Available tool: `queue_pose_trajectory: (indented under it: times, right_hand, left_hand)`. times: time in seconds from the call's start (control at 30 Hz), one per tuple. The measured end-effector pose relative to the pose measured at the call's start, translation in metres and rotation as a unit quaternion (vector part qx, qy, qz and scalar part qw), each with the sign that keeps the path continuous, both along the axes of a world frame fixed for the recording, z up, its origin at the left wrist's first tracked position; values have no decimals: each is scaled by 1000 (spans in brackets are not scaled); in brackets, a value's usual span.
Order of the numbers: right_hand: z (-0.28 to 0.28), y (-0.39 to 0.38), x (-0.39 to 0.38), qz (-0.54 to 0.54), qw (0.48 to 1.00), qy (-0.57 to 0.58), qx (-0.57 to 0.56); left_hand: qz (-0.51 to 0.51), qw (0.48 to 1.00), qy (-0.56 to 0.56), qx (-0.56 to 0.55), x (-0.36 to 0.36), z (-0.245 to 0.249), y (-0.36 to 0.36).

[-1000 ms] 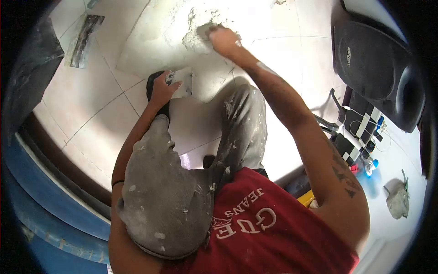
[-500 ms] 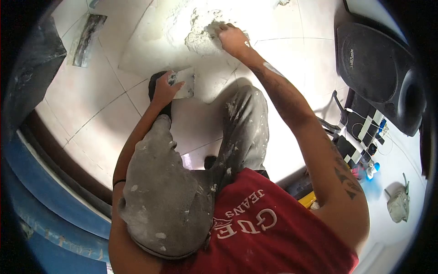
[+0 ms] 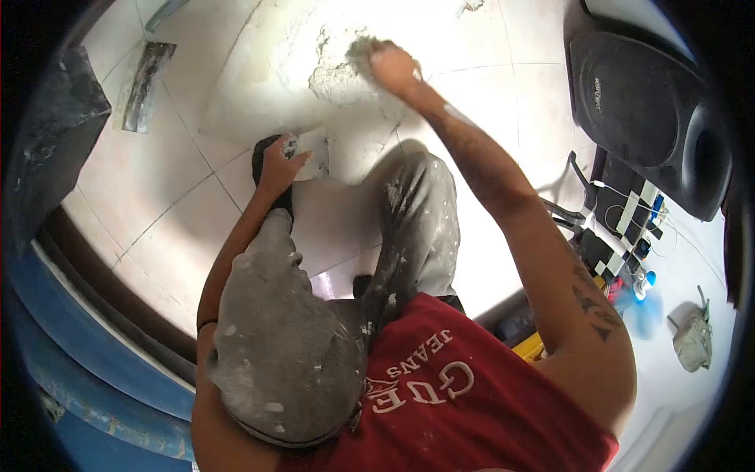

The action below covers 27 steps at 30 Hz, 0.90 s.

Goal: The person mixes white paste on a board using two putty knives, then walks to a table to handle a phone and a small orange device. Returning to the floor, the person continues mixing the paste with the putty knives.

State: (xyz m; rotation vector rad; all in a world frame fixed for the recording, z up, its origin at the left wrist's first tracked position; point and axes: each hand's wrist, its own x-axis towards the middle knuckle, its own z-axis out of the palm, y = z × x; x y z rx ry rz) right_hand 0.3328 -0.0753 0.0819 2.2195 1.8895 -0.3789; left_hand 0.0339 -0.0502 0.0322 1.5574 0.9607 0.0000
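I crouch over a tiled floor [image 3: 165,181]. My right hand [image 3: 393,69] reaches far forward into a heap of grey-white plaster [image 3: 338,75] on a pale smeared patch. Its fingers are closed around a small plaster-covered tool [image 3: 362,49] whose blade sits in the heap; the handle is hidden. My left hand [image 3: 275,167] rests near my knee. It grips a wide flat blade [image 3: 313,151] smeared with plaster, held just above the tiles beside my black shoe [image 3: 264,149].
A long plaster-caked trowel [image 3: 144,75] lies on the tiles at upper left. A big black speaker [image 3: 645,102] stands at right, with cables, small devices [image 3: 621,220] and a grey bag [image 3: 694,340] below it. A blue wall [image 3: 79,346] runs along the left.
My right hand has shifted a little left and up across the plaster heap with its tool. My left hand and the flat blade have stayed where they were.
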Motion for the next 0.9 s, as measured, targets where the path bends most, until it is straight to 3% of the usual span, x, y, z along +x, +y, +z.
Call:
queue_pose_trajectory:
  times: [0.03, 0.07, 0.17, 0.2, 0.27, 0.37, 0.43, 0.57, 0.63, 0.67, 0.77, 0.83, 0.9]
  right_hand:
    - [-15, -12, -7, 4, 999, -17, 40]
    - [-21, -19, -7, 84, 991, -17, 101]
    - [19, -6, 7, 47, 995, 90, -9]
    - [27, -3, 12, -4, 992, 122, 13]
    - [40, 3, 19, -45, 995, 91, -22]
    - [41, -2, 28, -39, 996, 72, -34]
    - [44, 3, 37, -23, 996, 64, -65]
    - [77, -7, 25, -177, 969, 165, -46]
    - [74, -20, 13, -297, 931, 213, 20]
    - [72, -26, 5, -361, 886, 287, 55]
    - [43, -40, -22, -459, 802, 366, 115]
    - [81, -28, -50, -440, 823, 344, 100]
    - [78, -25, -70, -373, 863, 282, 192]
  left_hand:
    - [-11, 997, -9, 76, -3, -6, -3]
    - [-22, 988, -18, 150, -3, -9, -5]
    - [24, 997, 6, 77, 6, 10, -2]
    - [39, 999, 9, 26, 12, 15, 6]
    - [72, 994, 19, -85, 18, 26, 16]
    - [82, 991, -38, -96, 34, 32, 40]
    - [68, 994, -72, -54, 50, 58, 59]
    - [67, 993, -98, 25, 78, 91, 64]
    - [50, 991, -113, 58, 98, 108, 60]
    - [22, 993, -87, 75, 105, 124, 55]
    - [-24, 981, -53, 187, 123, 136, 41]
    - [-28, 981, -48, 188, 128, 138, 36]
    - [-37, 974, -23, 224, 130, 136, 33]
